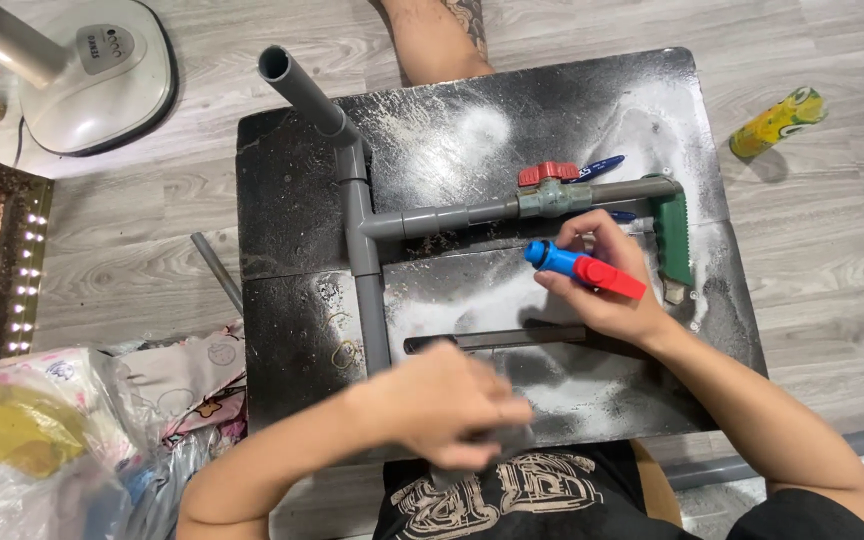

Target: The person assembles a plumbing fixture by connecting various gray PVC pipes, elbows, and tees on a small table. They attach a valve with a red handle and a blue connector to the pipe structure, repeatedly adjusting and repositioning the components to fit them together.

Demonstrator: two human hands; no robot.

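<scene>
My right hand [607,285] holds a blue plastic valve with a red handle [582,270] above a dusty black table [292,210]. My left hand [452,405] hovers blurred near the table's front edge, fingers curled; what it holds is hidden. On the table lies a grey pipe assembly [362,230] joined at a tee, with a grey valve with a red handle [549,190] on its right branch. A dark flat bar [497,340] lies between my hands.
A green-handled saw [674,235] lies at the table's right edge, a blue pen [602,165] behind the pipe. A fan base [102,75] stands at far left, a green-yellow can [777,122] on the floor right. Plastic bags [42,440] lie lower left. Another person's leg [442,35] shows at top.
</scene>
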